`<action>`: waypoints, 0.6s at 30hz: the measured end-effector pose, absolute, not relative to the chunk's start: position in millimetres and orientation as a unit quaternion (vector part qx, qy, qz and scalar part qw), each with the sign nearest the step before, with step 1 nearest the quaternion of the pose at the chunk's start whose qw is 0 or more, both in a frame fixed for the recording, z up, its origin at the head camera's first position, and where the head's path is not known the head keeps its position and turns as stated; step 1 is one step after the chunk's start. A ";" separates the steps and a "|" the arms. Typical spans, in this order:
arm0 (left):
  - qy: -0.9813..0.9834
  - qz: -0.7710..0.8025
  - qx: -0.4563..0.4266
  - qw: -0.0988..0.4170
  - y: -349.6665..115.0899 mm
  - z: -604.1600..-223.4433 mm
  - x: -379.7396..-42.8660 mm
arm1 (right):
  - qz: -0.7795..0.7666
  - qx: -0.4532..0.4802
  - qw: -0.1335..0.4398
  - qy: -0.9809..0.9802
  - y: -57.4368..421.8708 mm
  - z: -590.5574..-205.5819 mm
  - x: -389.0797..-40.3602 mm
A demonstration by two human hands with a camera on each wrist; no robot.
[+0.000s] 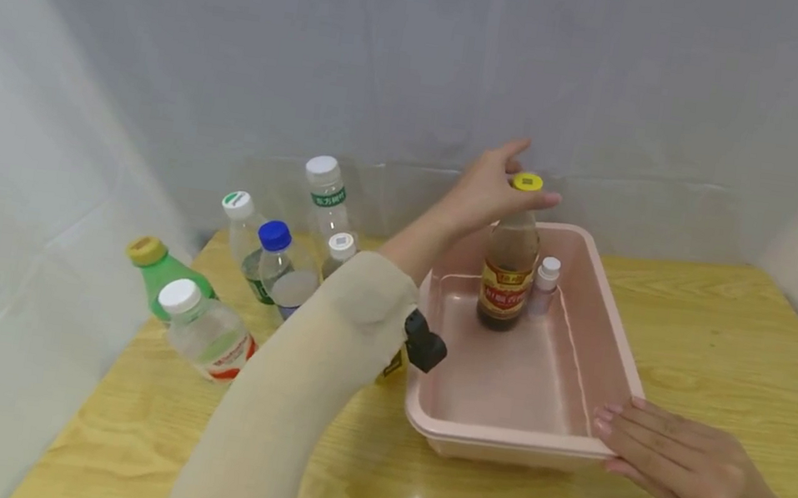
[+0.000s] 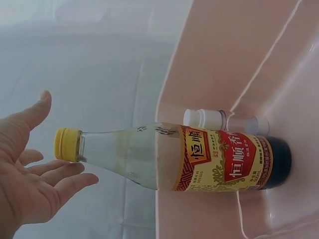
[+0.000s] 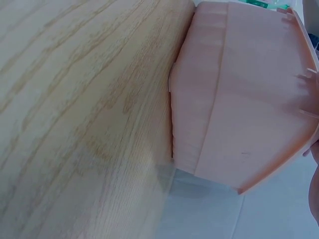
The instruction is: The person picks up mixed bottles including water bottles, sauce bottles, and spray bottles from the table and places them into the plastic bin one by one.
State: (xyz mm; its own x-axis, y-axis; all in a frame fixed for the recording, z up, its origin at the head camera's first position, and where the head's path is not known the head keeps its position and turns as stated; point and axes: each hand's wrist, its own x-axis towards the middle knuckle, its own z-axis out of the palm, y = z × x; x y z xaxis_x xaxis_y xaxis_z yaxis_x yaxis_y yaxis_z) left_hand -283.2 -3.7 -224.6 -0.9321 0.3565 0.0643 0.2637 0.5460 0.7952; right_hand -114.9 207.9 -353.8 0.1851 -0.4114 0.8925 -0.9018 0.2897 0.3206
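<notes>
A glass vinegar bottle [image 1: 506,284] with a yellow cap and a red and gold label stands upright inside the pink plastic tub [image 1: 518,438], at its far end. Around the yellow cap [image 2: 68,145] my left hand [image 1: 484,186] is spread, with the thumb clear of the cap and the fingertips right beside it in the left wrist view. Close against the vinegar bottle is a small clear bottle [image 1: 544,289] with a white cap. My right hand [image 1: 689,464] rests with straight fingers on the near right corner of the tub's rim.
Left of the tub stand several bottles: a green one [image 1: 171,280] with a yellow cap, a clear one [image 1: 209,333] with a red label, a blue-capped one [image 1: 286,272] and a tall white-capped one [image 1: 330,198]. A pale curtain [image 1: 424,59] hangs behind the wooden table [image 1: 720,342].
</notes>
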 end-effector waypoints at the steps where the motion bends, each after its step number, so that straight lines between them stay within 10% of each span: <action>1: 0.879 0.440 0.178 0.049 -4.0 -223.8 -282.3 | 0.228 0.551 0.538 -0.595 207.8 -353.7 -115.0; 18: 0.881 0.427 0.196 0.055 -24.2 -211.0 -255.8 | 0.242 0.555 0.537 -0.587 204.9 -352.7 -115.3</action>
State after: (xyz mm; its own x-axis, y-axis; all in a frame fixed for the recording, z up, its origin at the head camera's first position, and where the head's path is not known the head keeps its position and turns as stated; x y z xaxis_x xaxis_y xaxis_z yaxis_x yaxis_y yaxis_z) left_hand -255.8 -24.2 -211.0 -0.9167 0.3933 0.0706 0.2988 0.5574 0.7746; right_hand -115.3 204.9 -352.7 0.1936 -0.3920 0.8994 -0.9117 0.2667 0.3125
